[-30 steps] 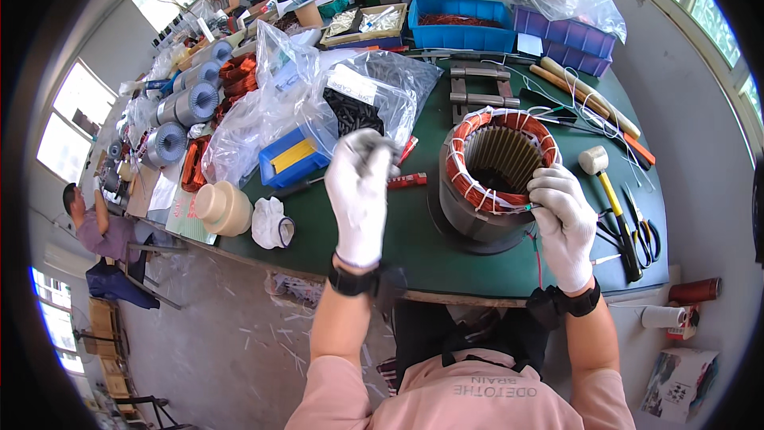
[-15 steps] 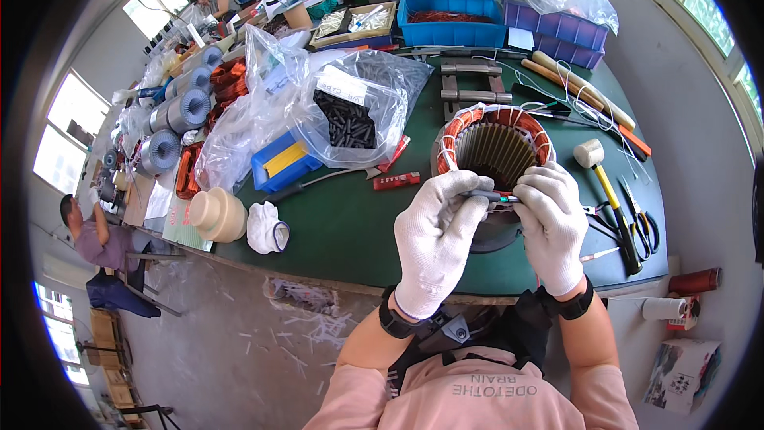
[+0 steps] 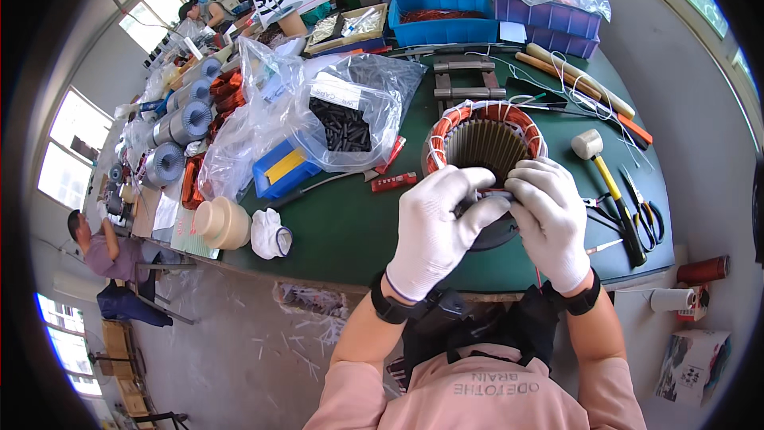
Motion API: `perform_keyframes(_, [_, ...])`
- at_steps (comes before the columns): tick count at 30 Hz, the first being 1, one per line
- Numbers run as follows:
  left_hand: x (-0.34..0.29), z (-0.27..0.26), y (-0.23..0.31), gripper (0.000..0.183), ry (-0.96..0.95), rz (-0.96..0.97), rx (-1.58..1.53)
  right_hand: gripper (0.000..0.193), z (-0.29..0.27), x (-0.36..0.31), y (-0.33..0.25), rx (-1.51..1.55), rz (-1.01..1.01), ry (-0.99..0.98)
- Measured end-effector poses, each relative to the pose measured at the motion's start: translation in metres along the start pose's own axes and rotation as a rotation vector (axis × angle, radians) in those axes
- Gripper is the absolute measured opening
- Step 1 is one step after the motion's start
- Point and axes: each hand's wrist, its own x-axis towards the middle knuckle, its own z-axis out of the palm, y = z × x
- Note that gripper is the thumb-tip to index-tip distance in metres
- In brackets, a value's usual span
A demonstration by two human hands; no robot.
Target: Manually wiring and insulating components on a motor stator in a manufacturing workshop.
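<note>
Green worktop [image 3: 350,227] carries the copper-wound motor stator [image 3: 481,143] near its front edge, so my left hand [image 3: 436,227] and right hand [image 3: 549,219] can meet at the stator's near rim, apparently both pinching a small dark piece [image 3: 495,193] they mostly hide.

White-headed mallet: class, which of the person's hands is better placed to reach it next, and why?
Probably the right hand: the mallet lies just to its right. The left hand is farther away, with the right hand between. Both meet at the near rim of the copper-wound stator.
</note>
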Motion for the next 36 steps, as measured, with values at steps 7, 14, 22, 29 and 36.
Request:
perform_keyframes(7, [0.042,-0.060,-0.168,0.020,0.341,-0.254,0.476,0.026,-0.020,-0.034,-0.007,-0.064,0.127,0.083])
perform_keyframes(14, [0.071,-0.067,-0.238,0.018,-0.071,-0.437,1.025,0.034,-0.003,-0.054,-0.015,-0.043,0.222,0.010])
perform_keyframes(22, [0.057,-0.090,-0.201,0.035,0.206,-0.345,0.929,0.039,0.002,-0.048,-0.007,0.015,0.156,0.083])
perform_keyframes(29, [-0.005,-0.061,-0.051,0.008,0.377,-0.347,-0.132,0.033,0.006,-0.019,0.004,-0.164,-0.081,0.159])
perform_keyframes(36, [-0.044,-0.010,-0.012,0.015,0.081,-0.320,-0.148,0.038,0.003,-0.026,0.004,-0.222,-0.194,0.157])
